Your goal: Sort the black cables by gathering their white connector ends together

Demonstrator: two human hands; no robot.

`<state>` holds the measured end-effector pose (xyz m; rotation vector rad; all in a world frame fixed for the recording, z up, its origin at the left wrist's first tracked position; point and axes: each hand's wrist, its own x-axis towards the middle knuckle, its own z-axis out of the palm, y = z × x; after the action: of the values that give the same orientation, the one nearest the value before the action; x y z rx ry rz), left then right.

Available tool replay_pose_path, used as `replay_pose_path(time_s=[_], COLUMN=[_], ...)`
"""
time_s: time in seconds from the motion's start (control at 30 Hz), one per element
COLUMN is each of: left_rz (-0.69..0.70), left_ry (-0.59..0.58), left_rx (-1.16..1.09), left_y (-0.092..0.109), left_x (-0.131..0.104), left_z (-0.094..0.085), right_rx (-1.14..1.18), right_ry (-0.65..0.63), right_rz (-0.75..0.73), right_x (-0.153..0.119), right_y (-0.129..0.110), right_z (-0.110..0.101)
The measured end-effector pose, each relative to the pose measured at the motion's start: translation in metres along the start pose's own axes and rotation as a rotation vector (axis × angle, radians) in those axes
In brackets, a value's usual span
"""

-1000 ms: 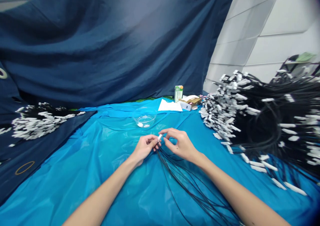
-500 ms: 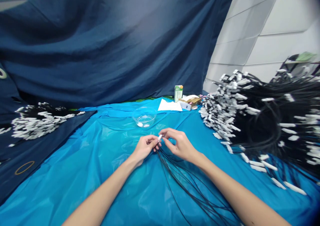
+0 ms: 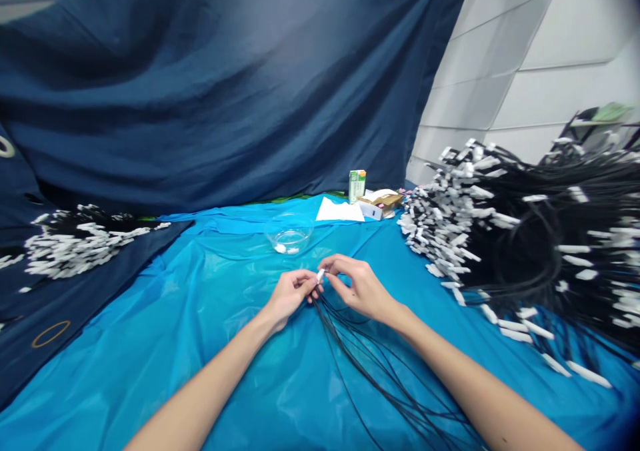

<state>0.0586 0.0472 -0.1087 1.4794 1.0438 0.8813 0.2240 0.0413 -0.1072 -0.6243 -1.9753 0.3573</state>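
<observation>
In the middle of the head view, my left hand (image 3: 293, 294) pinches a small white connector (image 3: 321, 276) between thumb and fingers. Opposite it, my right hand (image 3: 361, 286) has thumb and forefinger closed at the connector's right side, on what looks like the end of a thin black wire. The fingers partly hide that spot. From below the connector a bundle of black wires (image 3: 370, 378) hangs and spreads toward the lower right, passing beneath my right forearm.
Beyond my hands stands a clear plastic bowl (image 3: 290, 232) with a few white pieces inside. Blue sheeting (image 3: 200, 358) covers the table. Large heaps of black wires with white ends (image 3: 450, 224) lie right, another pile (image 3: 75, 248) left. A small green-white box (image 3: 357, 186) stands behind.
Almost nothing differs. The white connector and the right fingertips have shifted very slightly; both hands keep their places.
</observation>
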Motion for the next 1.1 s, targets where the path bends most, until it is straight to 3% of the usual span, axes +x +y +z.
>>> replay_pose_path(time_s=[0.33,0.53,0.73,0.87,1.1], left_rz=[-0.053,-0.092,-0.112,-0.126,-0.110], left_ry=[0.089,0.090,0.063,0.019,0.023], left_rx=[-0.138,-0.350,-0.307,-0.277,-0.551], left_y=[-0.001,-0.004,-0.004,-0.004,-0.006], left_x=[0.004,0.006,0.005,0.005,0.006], left_z=[-0.008,-0.012,-0.013,-0.014,-0.013], right_rx=[-0.254,-0.399,-0.446,-0.472,-0.431], right_ry=[0.127,-0.065,-0.151,-0.122,0.008], right_rz=[-0.075,-0.150,-0.122,-0.126,-0.175], right_x=[0.001,0.000,-0.003,-0.004,-0.003], right_y=[0.008,0.009,0.011,0.012,0.014], right_z=[-0.002,-0.008,-0.004,-0.002,0.004])
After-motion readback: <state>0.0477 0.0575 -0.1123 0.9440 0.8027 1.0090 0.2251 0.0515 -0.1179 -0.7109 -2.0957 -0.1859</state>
